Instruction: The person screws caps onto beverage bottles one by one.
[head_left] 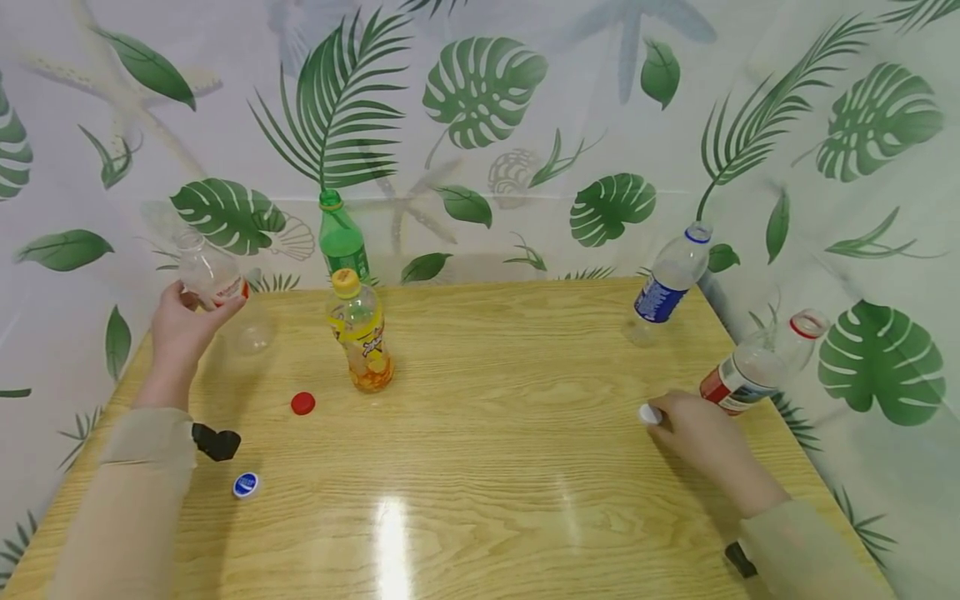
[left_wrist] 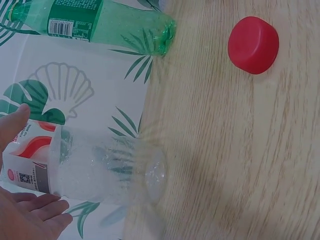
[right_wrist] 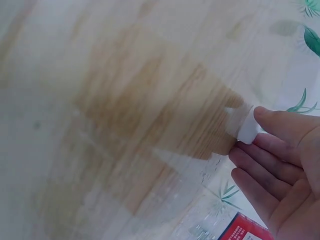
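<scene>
My left hand [head_left: 182,327] is round the labelled part of an uncapped clear bottle [head_left: 208,271] at the back left; its base is on the table. In the left wrist view, my thumb and fingers [left_wrist: 45,212] lie on opposite sides of the bottle [left_wrist: 95,162]. Between thumb and fingertips, my right hand [head_left: 701,433] pinches a white cap [head_left: 649,414] low over the table at the right. The right wrist view shows the cap [right_wrist: 248,126] edge-on in the fingers of my right hand [right_wrist: 280,160].
A green bottle [head_left: 343,242] stands behind a yellow-labelled bottle [head_left: 369,346]. A red cap [head_left: 303,403] and a blue-and-white cap [head_left: 245,485] lie at the left. Uncapped blue-labelled [head_left: 660,296] and red-labelled [head_left: 742,379] bottles stand at the right. Patterned cloth hangs behind the table [head_left: 480,433].
</scene>
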